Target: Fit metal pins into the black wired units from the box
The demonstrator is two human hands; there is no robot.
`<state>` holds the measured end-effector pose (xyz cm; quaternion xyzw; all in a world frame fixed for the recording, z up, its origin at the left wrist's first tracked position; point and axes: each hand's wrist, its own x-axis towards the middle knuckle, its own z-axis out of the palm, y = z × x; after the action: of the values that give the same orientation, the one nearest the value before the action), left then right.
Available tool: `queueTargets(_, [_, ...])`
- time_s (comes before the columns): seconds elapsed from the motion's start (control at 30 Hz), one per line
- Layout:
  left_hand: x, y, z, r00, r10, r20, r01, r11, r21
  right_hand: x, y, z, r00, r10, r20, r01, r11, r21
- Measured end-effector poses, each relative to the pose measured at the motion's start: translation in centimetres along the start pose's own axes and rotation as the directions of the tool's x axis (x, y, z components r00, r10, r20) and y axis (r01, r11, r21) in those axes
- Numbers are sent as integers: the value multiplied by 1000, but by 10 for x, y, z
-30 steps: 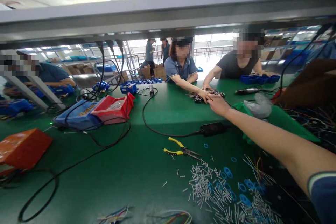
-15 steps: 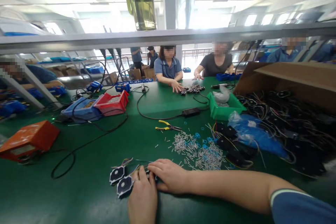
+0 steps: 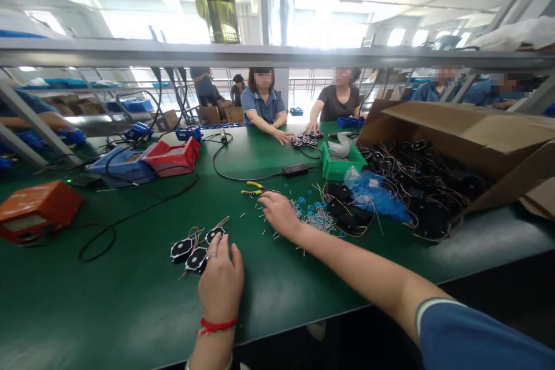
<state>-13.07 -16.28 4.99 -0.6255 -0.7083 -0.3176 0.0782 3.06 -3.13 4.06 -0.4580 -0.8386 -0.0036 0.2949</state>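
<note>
Presently, three wired black units (image 3: pixel 196 261) lay on the green tabletop (image 3: pixel 130 306), the left hand (image 3: pixel 222 278) over the rightmost; grasp unclear. Right hand (image 3: pixel 280 214) was beside pliers (image 3: pixel 255 192) and screws (image 3: pixel 319 221); hold hidden. Judged best: light fingertips, leads (image 3: pixel 222 222) untrapped.

Three squarish, black, white-edged units (image 3: pixel 197 260) are lying close together on the green tabletop (image 3: pixel 130 300) here, thin coloured wires (image 3: pixel 199 233) trailing out!
</note>
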Motion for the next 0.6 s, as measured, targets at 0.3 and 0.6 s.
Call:
queueTargets(0.3, [4, 5, 24, 982, -29, 184, 115, 873, -474, -95, 177, -88, 756, 614, -225, -654, 699, -288])
queueTargets(0.6, [9, 36, 40, 792, 52, 609, 573, 281, -770, -70, 35, -86, 992, 66, -105, -47, 984, 173])
